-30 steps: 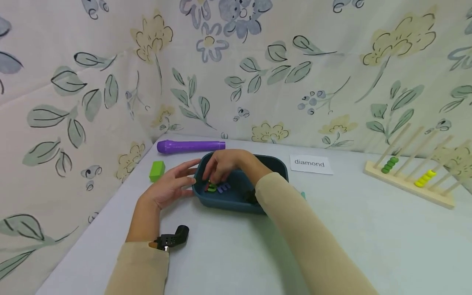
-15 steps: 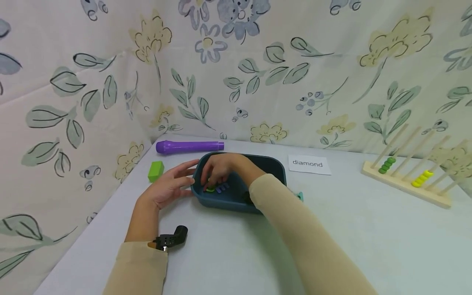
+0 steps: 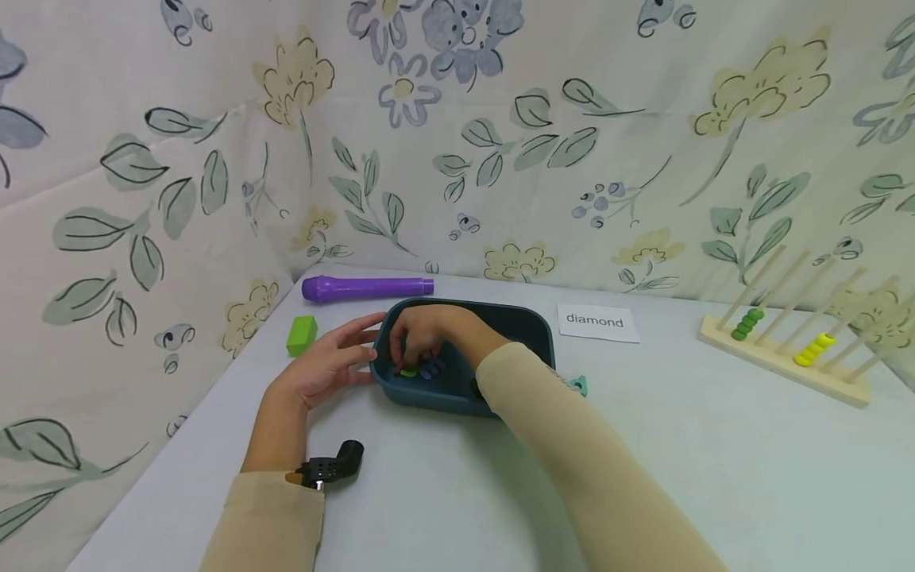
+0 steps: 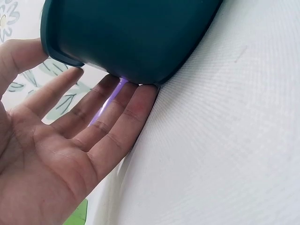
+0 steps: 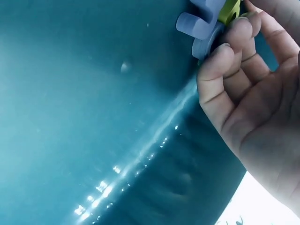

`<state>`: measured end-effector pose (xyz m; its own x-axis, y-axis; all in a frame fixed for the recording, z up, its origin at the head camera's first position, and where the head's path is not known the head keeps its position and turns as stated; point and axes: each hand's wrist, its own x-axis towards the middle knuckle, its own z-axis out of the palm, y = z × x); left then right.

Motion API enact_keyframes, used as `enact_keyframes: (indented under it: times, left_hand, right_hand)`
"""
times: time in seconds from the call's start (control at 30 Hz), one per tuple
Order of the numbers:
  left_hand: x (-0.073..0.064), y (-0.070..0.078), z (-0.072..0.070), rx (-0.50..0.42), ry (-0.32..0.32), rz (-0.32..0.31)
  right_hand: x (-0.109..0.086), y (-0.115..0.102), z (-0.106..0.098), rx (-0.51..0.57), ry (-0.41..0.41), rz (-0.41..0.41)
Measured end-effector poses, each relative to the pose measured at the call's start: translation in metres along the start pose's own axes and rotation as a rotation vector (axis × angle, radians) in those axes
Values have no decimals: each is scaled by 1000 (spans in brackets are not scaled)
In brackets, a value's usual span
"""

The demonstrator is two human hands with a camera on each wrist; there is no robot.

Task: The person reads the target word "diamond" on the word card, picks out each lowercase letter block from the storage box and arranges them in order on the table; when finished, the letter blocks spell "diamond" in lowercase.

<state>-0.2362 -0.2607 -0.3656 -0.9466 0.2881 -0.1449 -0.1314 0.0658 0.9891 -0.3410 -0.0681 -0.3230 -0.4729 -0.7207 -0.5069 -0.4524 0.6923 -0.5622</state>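
Observation:
A dark teal plastic bin (image 3: 443, 403) stands on the table. My left hand (image 3: 325, 365) is at its left end; in the left wrist view its thumb is at the rim and its fairly straight fingers touch the outer wall (image 4: 126, 42). My right hand (image 3: 423, 332) reaches inside at the left end, fingers curled downward among small coloured letters. A purple letter (image 5: 206, 21) with prongs and a yellow-green letter (image 5: 228, 11) lie right at its fingertips. I cannot tell whether the thumb and index finger pinch a letter, as their tips are mostly hidden.
Behind the bin lies a purple toy microphone (image 3: 368, 288), with a green block (image 3: 302, 335) to the left. A card reading "diamond" (image 3: 597, 322) lies right of the bin, near a small teal piece (image 3: 580, 385). A wooden bead rack (image 3: 779, 361) stands far right.
My right hand has moved slightly lower in the bin, covering more of the letters. The teal piece right of the bin shows more beyond the sleeve. My left hand keeps its place.

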Motion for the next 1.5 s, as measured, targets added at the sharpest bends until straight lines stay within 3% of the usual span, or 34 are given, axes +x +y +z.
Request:
enact_keyframes:
  times: [0.27,0.67,1.03,1.5]
  left_hand:
    - [2,3,2,1,-9,-4]
    - [3,4,9,28,-10,-17]
    - [0,1,6,23,-13,-13]
    - [-2,1,0,22,-1,-9]
  right_hand:
    - [-8,7,-5,-2,17,-48]
    - [-26,12,-18,44,45,-32]
    - [-44,5,-30,124,81,-113]
    - [-65,19,-39,256,116,-204]
